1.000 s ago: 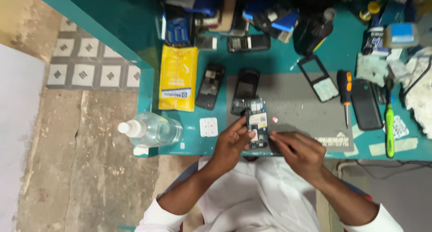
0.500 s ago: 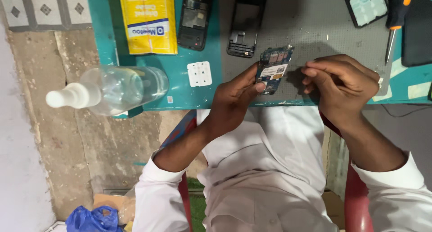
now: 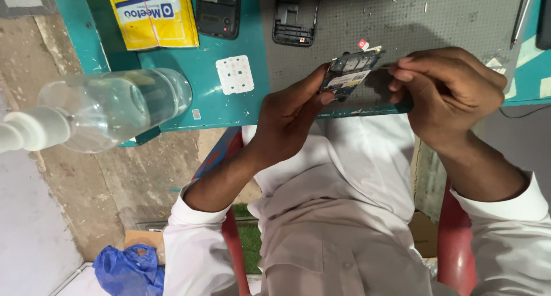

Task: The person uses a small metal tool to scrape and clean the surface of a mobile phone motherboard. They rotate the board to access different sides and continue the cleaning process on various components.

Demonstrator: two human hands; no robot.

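My left hand (image 3: pixel 290 115) holds a small phone circuit board (image 3: pixel 350 72) by its left edge, just above the front edge of the grey work mat (image 3: pixel 402 20). My right hand (image 3: pixel 450 92) pinches the board's right end with curled fingers. The board is dark blue with metal shields and a pale label. Both hands hover over the teal table (image 3: pixel 201 89), close to my chest.
A clear spray bottle (image 3: pixel 103 109) stands at the table's left corner. A white keypad (image 3: pixel 235 74), a yellow packet (image 3: pixel 154 15), a black phone (image 3: pixel 218 9) and an open phone frame (image 3: pixel 295 18) lie behind. A screwdriver (image 3: pixel 521 15) lies far right. A blue bag (image 3: pixel 129 270) sits on the floor.
The camera has moved closer and lower toward the hands. Both hands keep hold of the circuit board; it has shifted slightly toward the table's front edge.
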